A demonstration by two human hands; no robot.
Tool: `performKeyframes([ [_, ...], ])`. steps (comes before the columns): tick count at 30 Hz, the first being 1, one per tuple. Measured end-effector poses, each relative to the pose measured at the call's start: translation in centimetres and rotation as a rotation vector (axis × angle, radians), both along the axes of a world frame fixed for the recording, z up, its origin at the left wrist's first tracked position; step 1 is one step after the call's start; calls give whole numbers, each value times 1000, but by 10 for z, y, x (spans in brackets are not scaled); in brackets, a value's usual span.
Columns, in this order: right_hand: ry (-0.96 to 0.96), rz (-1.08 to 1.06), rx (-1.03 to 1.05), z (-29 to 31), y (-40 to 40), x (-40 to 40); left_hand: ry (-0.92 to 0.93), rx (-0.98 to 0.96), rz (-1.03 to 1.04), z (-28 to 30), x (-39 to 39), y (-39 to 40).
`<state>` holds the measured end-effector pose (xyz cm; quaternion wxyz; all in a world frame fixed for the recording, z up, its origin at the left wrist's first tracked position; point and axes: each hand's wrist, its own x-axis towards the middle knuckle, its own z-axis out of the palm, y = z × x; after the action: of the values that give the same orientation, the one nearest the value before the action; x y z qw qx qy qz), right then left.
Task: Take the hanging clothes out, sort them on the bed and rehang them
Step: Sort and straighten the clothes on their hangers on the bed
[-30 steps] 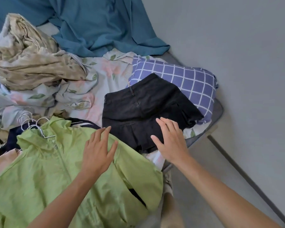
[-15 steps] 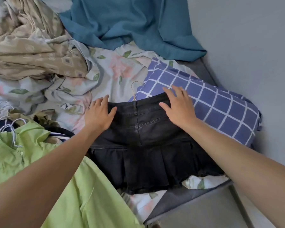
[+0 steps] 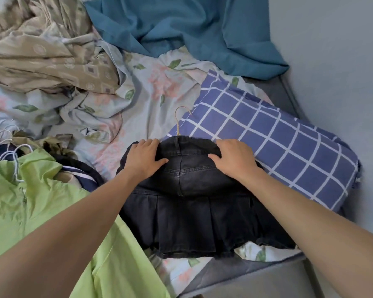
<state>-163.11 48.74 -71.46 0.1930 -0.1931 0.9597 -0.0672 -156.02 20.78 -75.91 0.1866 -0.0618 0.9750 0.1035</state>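
Both hands, left hand (image 3: 143, 159) and right hand (image 3: 235, 159), curl their grip over the waistband of the black skirt (image 3: 187, 211) at frame centre on the bed (half on the checked pillow (image 3: 278, 151)). The hanger (image 3: 179, 121), seemingly loose, may slip out.

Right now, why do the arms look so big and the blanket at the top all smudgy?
Head view: the wide-angle lens stretches whatever lies near the frame's edges, so the forearms balloon at the bottom while the left hand and right hand on the black skirt look normal-sized. Head view: the beige blanket is smeared by blur. Light is soft, no glare.
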Motion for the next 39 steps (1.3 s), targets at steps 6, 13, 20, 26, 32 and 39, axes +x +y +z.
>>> performKeyframes([
  [6, 51, -82, -116, 41, 16, 29, 177, 23, -10, 48, 20, 6],
  [13, 159, -155, -201, 170, 21, 76, 279, 188, -11, 180, 59, 6],
  [20, 460, -214, -282, 351, 25, 156, 495, 351, -44, 378, 121, 4],
  [26, 510, -224, -345, 469, 19, 248, 599, 309, -92, 522, 219, -6],
  [32, 486, 31, -369, 526, -25, 286, 688, 278, 116, 587, 319, -38],
  [39, 168, 387, -416, 523, -93, 343, 626, 138, 491, 602, 433, -52],
])
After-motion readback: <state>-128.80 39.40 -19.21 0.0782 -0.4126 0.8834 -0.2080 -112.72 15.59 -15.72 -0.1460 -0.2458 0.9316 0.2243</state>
